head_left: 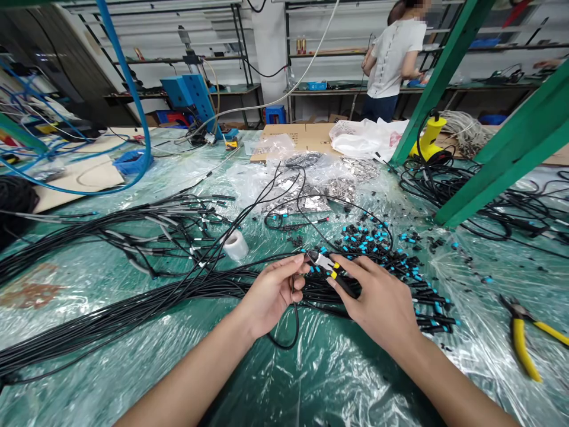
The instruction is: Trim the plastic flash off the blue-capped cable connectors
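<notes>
My left hand pinches a thin black cable, which loops down below the fingers. In my right hand are diagonal cutters with black and yellow handles, and their jaws meet the cable end at my left fingertips. Whether the jaws are fully closed is too small to see. Beneath both hands runs a thick bundle of black cables, its ends lying to the right with blue tips. Just beyond my right hand is a heap of small black and blue connector pieces.
Yellow-handled pliers lie at the right. A white roll stands behind the bundle, near another cable bundle. Bags of metal parts lie farther back. Green posts rise at the right. A person stands at the far shelves.
</notes>
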The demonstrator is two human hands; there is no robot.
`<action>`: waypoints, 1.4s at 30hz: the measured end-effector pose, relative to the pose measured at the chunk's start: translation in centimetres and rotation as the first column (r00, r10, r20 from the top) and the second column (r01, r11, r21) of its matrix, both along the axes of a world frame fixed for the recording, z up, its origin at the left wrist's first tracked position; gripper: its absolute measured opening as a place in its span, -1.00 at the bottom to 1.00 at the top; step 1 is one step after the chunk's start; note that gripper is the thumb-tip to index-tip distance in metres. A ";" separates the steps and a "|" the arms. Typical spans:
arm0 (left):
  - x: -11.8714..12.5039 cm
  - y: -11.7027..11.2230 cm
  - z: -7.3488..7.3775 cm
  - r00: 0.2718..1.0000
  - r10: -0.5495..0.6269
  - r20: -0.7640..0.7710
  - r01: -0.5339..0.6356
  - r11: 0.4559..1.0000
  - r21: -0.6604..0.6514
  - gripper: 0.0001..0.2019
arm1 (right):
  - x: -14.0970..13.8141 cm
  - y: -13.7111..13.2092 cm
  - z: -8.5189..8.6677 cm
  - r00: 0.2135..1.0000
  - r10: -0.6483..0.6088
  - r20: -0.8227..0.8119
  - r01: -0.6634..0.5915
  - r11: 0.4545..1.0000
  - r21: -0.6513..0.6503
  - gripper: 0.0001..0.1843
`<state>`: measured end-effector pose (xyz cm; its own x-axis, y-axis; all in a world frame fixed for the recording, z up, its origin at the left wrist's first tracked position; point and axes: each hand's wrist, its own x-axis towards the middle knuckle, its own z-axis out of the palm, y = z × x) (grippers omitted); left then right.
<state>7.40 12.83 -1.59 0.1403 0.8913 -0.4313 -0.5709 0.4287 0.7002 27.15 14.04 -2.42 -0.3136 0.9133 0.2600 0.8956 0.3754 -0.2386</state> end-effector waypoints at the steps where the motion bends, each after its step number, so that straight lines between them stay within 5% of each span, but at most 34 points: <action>1: 0.0 0.0 -0.1 0.999 -0.003 0.037 0.004 1.000 -0.030 -0.79 | 0.1 0.1 -0.1 0.999 0.005 0.033 -0.007 0.998 0.055 -0.58; 5: 0.0 0.1 -0.2 0.996 0.000 0.091 0.011 0.994 -0.112 -0.81 | 0.5 0.5 -0.3 0.993 0.013 0.114 -0.034 0.982 0.188 -0.57; 11: 0.2 0.1 -0.1 0.985 0.000 0.173 0.015 0.996 -0.086 -0.84 | 0.7 0.5 -0.3 0.993 0.017 0.116 -0.041 0.977 0.208 -0.52; 17: 0.7 -0.2 -0.9 0.984 0.144 0.109 -0.148 0.989 0.030 -0.80 | -0.3 0.2 -0.5 0.992 0.023 -0.125 -0.035 0.995 -0.091 -0.56; 21: 1.2 -0.2 -1.3 0.983 0.182 0.014 -0.182 0.979 0.096 -0.79 | -0.3 0.2 -0.2 0.965 0.023 -0.260 -0.102 0.950 -0.294 -0.55; 26: 1.4 -0.2 -1.2 0.975 0.207 -0.078 -0.193 0.969 0.151 -0.75 | 0.3 0.4 0.2 0.930 0.105 -0.351 -0.243 0.895 -0.375 -0.53; 30: 1.6 -0.4 -0.8 0.972 0.201 -0.125 -0.176 0.966 0.188 -0.74 | 0.3 0.3 0.0 0.950 0.108 -0.294 -0.195 0.937 -0.288 -0.51; 33: 1.7 -0.6 -0.4 0.967 0.198 -0.161 -0.161 0.963 0.216 -0.73 | 0.1 0.4 -0.3 0.988 0.063 -0.144 -0.075 0.994 -0.085 -0.46; 36: 1.9 -0.7 -0.3 0.960 0.194 -0.201 -0.146 0.962 0.231 -0.71 | 0.2 0.6 -0.5 0.997 0.065 -0.032 -0.062 0.995 0.083 -0.40; 42: 1.7 -0.6 -0.9 0.949 0.209 -0.237 -0.132 0.944 0.302 -0.71 | 0.5 0.7 -0.5 0.996 0.086 0.024 -0.087 0.993 0.076 -0.42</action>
